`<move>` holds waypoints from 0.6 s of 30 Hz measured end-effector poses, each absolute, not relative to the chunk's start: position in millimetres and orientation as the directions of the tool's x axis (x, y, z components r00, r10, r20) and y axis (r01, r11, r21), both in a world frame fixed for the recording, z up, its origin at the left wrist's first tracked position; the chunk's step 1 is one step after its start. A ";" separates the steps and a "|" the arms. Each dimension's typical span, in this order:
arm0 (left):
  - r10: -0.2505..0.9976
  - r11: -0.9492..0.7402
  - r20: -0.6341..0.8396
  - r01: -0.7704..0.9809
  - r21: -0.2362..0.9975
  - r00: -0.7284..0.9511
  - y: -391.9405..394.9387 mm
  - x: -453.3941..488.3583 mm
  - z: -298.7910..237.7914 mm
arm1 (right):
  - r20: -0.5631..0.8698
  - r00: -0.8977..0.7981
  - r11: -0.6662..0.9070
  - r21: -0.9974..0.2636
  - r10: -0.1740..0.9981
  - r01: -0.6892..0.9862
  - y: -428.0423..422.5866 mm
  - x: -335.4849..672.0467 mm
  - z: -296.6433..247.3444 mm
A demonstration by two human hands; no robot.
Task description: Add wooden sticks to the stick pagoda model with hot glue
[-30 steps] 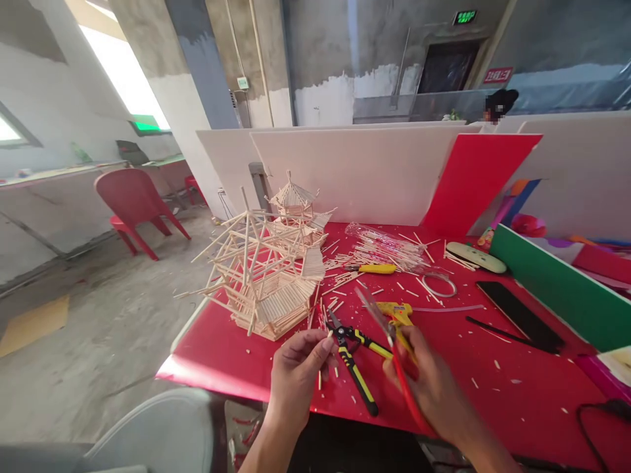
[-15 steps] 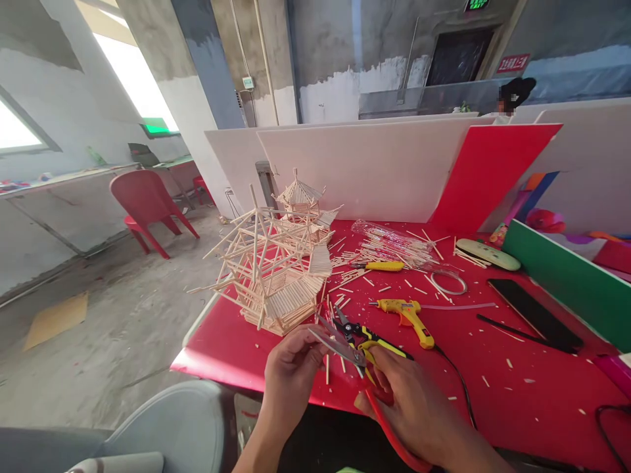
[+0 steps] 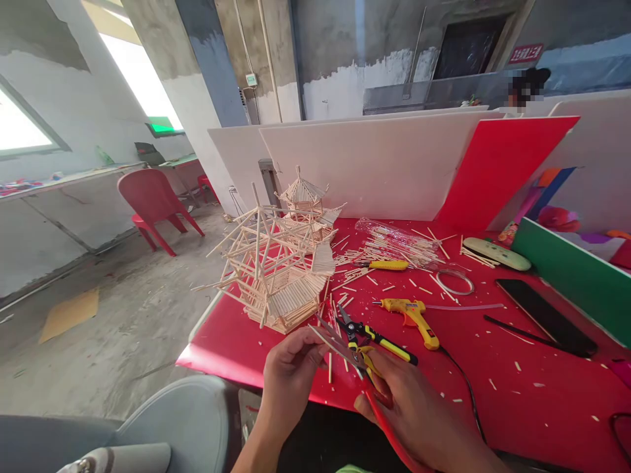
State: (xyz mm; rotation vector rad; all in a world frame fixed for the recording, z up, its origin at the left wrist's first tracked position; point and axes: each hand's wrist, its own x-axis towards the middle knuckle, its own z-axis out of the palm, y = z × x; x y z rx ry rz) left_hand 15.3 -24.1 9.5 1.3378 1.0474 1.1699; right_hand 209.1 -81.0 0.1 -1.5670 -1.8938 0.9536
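My left hand (image 3: 290, 378) pinches a thin wooden stick (image 3: 329, 364) that hangs down near the table's front edge. My right hand (image 3: 414, 414) grips red-handled scissors (image 3: 345, 350), whose blades point left and reach the stick by my left fingertips. Just behind them lie yellow-and-black pliers (image 3: 377, 336) on the red table (image 3: 493, 394). A large wooden-stick pagoda model (image 3: 273, 269) stands at the table's left end, with a smaller pagoda (image 3: 306, 203) behind it.
A yellow glue gun (image 3: 413, 315), a yellow-handled knife (image 3: 387, 265), a bag of sticks (image 3: 399, 243), a wire coil (image 3: 454, 282) and a black phone (image 3: 545, 316) lie on the table. White and red boards stand behind. A red chair (image 3: 152, 203) is left.
My right hand has swung the scissors from upright over the glue gun down and left to the stick in my left hand. The camera has shifted slightly left.
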 end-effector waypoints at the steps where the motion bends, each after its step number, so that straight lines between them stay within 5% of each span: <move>1: 0.985 -0.093 0.094 -0.009 0.996 0.143 -24.5 14.9 9.7 | -0.073 -0.226 0.088 -0.775 0.971 0.626 -81.2 208.8 0.1; 9: 0.989 -0.047 0.048 -0.014 0.999 0.138 -33.9 12.8 9.9 | -0.059 -0.244 0.131 -0.712 0.968 0.690 -80.0 202.4 -14.8; 18: 0.974 -0.188 0.172 0.106 0.976 0.149 -40.9 7.4 11.8 | -0.001 -0.221 0.152 -0.721 0.975 0.676 -83.6 195.9 -31.0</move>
